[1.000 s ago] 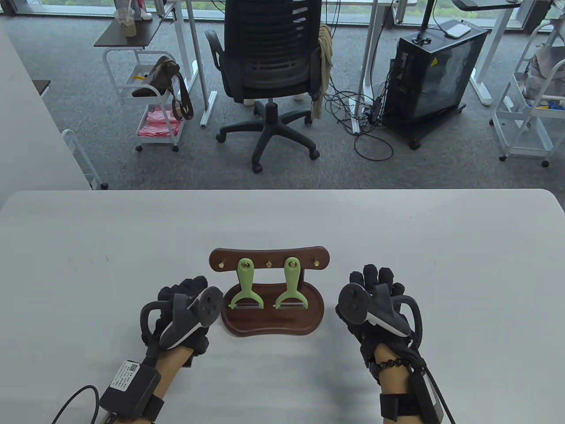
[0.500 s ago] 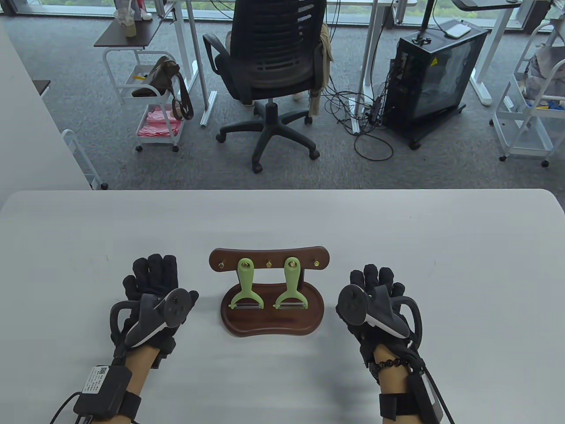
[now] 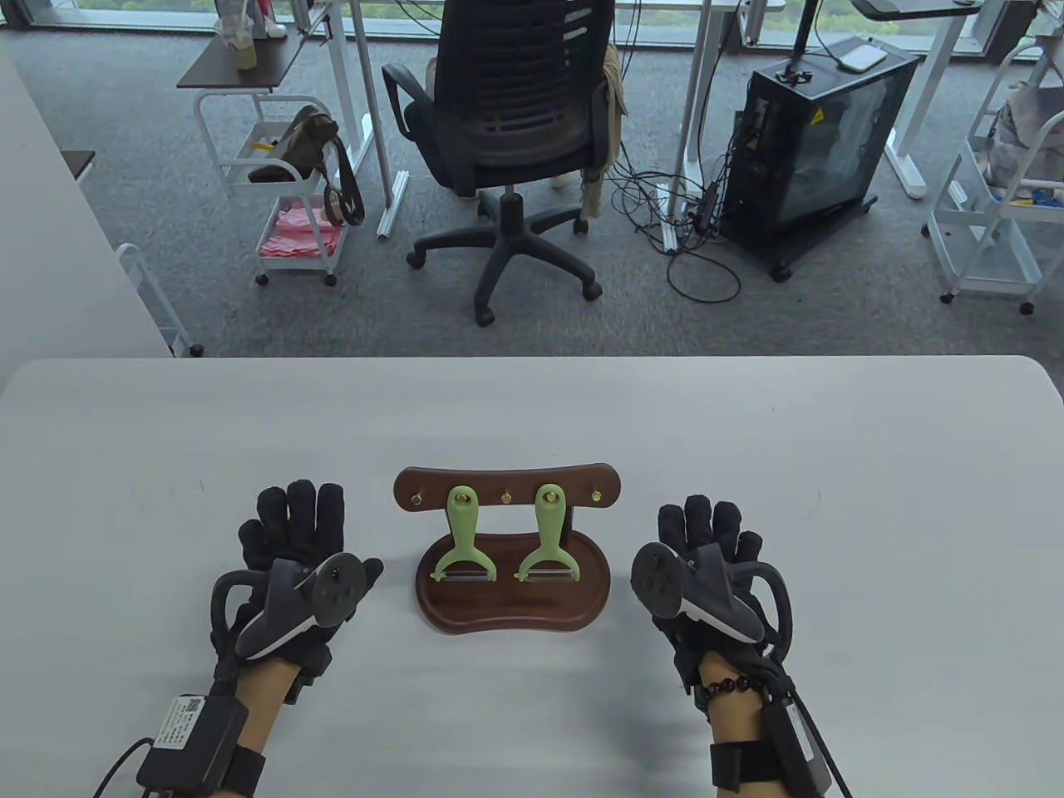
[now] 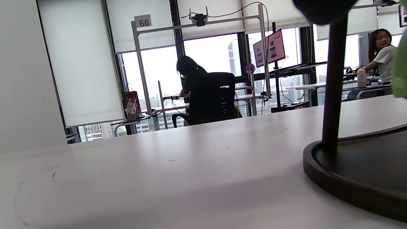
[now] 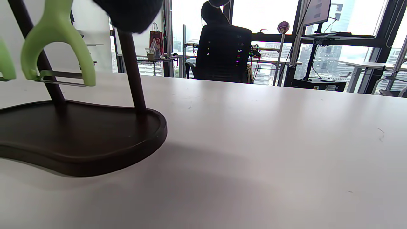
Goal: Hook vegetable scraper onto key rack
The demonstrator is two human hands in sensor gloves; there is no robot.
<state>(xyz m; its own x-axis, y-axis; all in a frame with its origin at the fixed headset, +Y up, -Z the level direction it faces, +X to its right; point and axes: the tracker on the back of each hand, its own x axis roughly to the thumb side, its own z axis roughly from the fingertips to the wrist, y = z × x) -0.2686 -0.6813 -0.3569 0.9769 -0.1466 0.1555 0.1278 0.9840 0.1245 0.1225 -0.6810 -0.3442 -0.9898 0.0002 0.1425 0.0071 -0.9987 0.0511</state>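
Observation:
A dark wooden key rack [image 3: 509,488] stands on its oval base [image 3: 513,605] at the table's middle. Two green vegetable scrapers hang from its brass hooks, the left scraper [image 3: 462,534] and the right scraper [image 3: 549,534] side by side. My left hand [image 3: 293,532] rests flat on the table to the left of the rack, fingers spread and empty. My right hand [image 3: 706,532] rests flat to the right of it, empty. In the right wrist view a scraper [image 5: 57,41] hangs above the base [image 5: 79,140]. In the left wrist view the base [image 4: 356,171] and a post show at the right.
The white table [image 3: 831,465] spreads wide around the rack. Beyond its far edge stand an office chair [image 3: 511,133], a black computer case [image 3: 819,141] and white carts [image 3: 291,191] on grey carpet.
My left hand has moved left, away from the rack's base, and now lies flat with its fingers spread. My right hand has barely moved. Both scrapers stay on the hooks.

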